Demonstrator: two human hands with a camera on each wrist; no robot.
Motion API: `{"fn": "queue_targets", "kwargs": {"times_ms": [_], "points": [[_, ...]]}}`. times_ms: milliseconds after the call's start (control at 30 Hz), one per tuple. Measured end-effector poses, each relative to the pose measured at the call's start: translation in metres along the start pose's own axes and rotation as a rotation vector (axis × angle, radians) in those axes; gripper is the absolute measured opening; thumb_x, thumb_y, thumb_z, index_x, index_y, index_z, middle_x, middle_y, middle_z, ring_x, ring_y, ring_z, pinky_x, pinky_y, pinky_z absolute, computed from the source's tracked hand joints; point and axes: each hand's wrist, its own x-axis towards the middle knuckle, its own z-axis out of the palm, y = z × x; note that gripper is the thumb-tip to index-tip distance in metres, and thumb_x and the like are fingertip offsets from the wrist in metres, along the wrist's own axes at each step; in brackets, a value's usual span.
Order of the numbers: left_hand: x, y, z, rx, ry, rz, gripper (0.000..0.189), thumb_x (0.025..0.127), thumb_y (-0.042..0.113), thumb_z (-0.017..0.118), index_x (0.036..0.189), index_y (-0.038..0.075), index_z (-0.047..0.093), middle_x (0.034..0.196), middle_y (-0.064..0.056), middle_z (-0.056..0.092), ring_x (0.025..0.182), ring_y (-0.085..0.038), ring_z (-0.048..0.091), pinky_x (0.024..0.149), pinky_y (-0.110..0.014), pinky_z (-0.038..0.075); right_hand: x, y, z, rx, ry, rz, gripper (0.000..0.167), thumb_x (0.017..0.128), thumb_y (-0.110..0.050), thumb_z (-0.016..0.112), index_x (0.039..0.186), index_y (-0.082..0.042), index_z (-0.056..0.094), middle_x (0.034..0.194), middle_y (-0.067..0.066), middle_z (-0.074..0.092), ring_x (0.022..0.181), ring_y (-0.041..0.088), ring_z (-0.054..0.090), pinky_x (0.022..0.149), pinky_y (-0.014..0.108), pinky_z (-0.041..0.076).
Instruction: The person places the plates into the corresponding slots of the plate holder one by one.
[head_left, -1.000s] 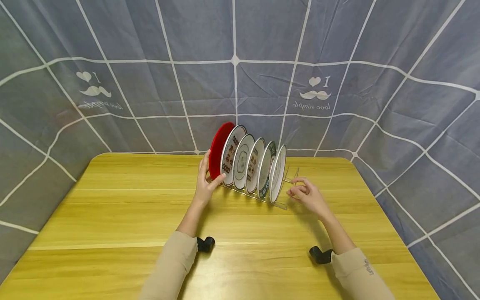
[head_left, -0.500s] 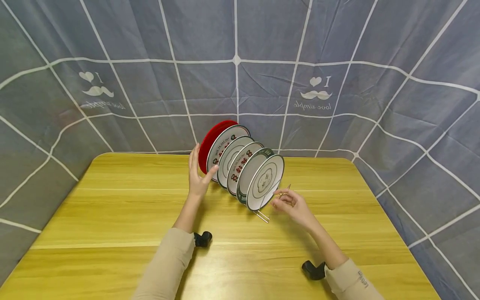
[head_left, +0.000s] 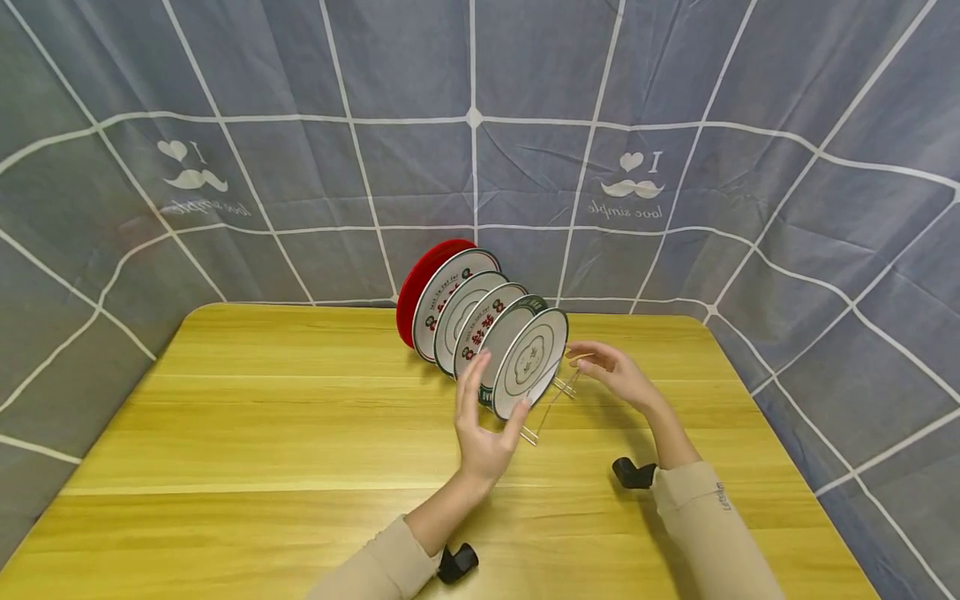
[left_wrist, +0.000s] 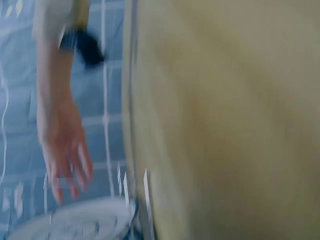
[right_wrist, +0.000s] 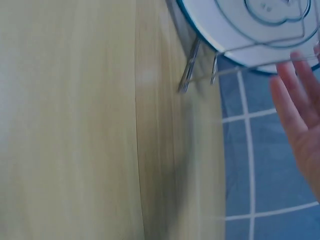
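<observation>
Several round plates stand on edge in a wire dish rack (head_left: pixel 564 387), tilted toward the right. A red plate (head_left: pixel 420 287) is at its left end. At the right end stands a white plate with a dark green rim (head_left: pixel 531 362); patterned plates lie between. My left hand (head_left: pixel 480 442) is raised before the front plates, fingers straight and thumb spread, holding nothing. My right hand (head_left: pixel 618 379) is beside the rack's right end. In the right wrist view, its extended fingers (right_wrist: pixel 287 95) overlap the end wire; whether they touch it I cannot tell.
The rack stands on a yellow wood-grain table (head_left: pixel 300 400), toward its back edge. A grey-blue curtain (head_left: pixel 405 167) with white grid lines surrounds the table. Black wrist cameras (head_left: pixel 457 562) sit at both sleeve cuffs.
The rack with its plates has turned so the plates face more forward. My left hand has left the red plate for the right front. My right hand moved in, then back slightly.
</observation>
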Motion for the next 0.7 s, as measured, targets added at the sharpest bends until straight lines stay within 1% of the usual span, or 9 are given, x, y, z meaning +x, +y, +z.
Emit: {"fn": "queue_targets", "kwargs": {"times_ms": [67,133,233,300,367,433,567,633,700], "points": [[-0.009,0.005,0.007,-0.017,-0.055,-0.024,0.062,0.074,0.011,0.070,0.127,-0.007,0.044,0.125,-0.025,0.046,0.121,-0.031,0.042,0.105,-0.039,0.033,0.004,0.006,-0.004,0.068,-0.076,0.004,0.037,0.092,0.003,0.047,0.127,0.016,0.040,0.121,0.037,0.045,0.103,0.021,0.058,0.087,0.029,0.050],[-0.018,0.007,0.013,-0.019,-0.115,-0.084,0.063,0.073,0.010,0.072,0.128,-0.004,0.044,0.126,-0.024,0.046,0.120,-0.031,0.043,0.103,-0.042,0.035,0.007,0.011,-0.007,0.106,-0.137,0.021,0.039,0.092,0.005,0.044,0.129,0.014,0.037,0.123,0.036,0.044,0.106,0.028,0.057,0.090,0.036,0.049],[-0.029,0.006,0.021,-0.015,-0.196,-0.246,0.066,0.074,0.013,0.074,0.132,0.002,0.043,0.130,-0.020,0.045,0.122,-0.030,0.041,0.102,-0.048,0.034,0.010,0.016,-0.012,0.152,-0.213,0.060,0.040,0.093,0.004,0.041,0.132,0.012,0.034,0.128,0.033,0.041,0.112,0.040,0.050,0.093,0.047,0.044],[-0.033,0.002,0.025,0.007,-0.231,-0.352,0.067,0.075,0.016,0.075,0.133,0.004,0.043,0.132,-0.016,0.044,0.124,-0.029,0.040,0.102,-0.051,0.033,0.011,0.018,-0.014,0.177,-0.255,0.075,0.041,0.093,0.003,0.041,0.133,0.011,0.033,0.130,0.032,0.039,0.115,0.048,0.043,0.094,0.052,0.041],[-0.036,-0.002,0.029,0.031,-0.247,-0.421,0.067,0.075,0.017,0.075,0.133,0.004,0.043,0.133,-0.014,0.045,0.124,-0.029,0.040,0.101,-0.051,0.033,0.012,0.019,-0.016,0.200,-0.290,0.088,0.041,0.094,0.002,0.040,0.134,0.010,0.033,0.133,0.028,0.038,0.116,0.052,0.037,0.094,0.055,0.039],[-0.038,-0.005,0.031,0.055,-0.245,-0.448,0.067,0.074,0.018,0.076,0.132,0.002,0.044,0.131,-0.012,0.047,0.122,-0.028,0.043,0.102,-0.048,0.035,0.013,0.019,-0.017,0.216,-0.316,0.100,0.040,0.094,0.001,0.040,0.133,0.010,0.033,0.133,0.021,0.040,0.117,0.053,0.034,0.095,0.057,0.038],[-0.039,-0.008,0.034,0.082,-0.213,-0.458,0.064,0.073,0.017,0.076,0.128,0.000,0.047,0.125,-0.012,0.050,0.114,-0.027,0.049,0.099,-0.039,0.040,0.013,0.017,-0.016,0.242,-0.330,0.135,0.037,0.095,-0.001,0.039,0.130,0.007,0.037,0.128,0.007,0.045,0.116,0.047,0.038,0.096,0.060,0.035],[-0.040,-0.009,0.035,0.093,-0.200,-0.459,0.062,0.073,0.014,0.076,0.126,-0.002,0.048,0.122,-0.012,0.051,0.110,-0.027,0.050,0.098,-0.036,0.041,0.012,0.015,-0.015,0.249,-0.324,0.153,0.036,0.095,-0.002,0.040,0.129,0.006,0.037,0.125,0.007,0.046,0.115,0.043,0.041,0.096,0.060,0.034],[-0.040,-0.009,0.034,0.107,-0.195,-0.465,0.061,0.072,0.012,0.076,0.124,-0.003,0.049,0.119,-0.013,0.051,0.108,-0.027,0.051,0.098,-0.033,0.042,0.011,0.014,-0.012,0.254,-0.318,0.161,0.036,0.095,-0.004,0.040,0.129,0.007,0.036,0.125,0.010,0.046,0.114,0.042,0.041,0.096,0.060,0.035]]}}
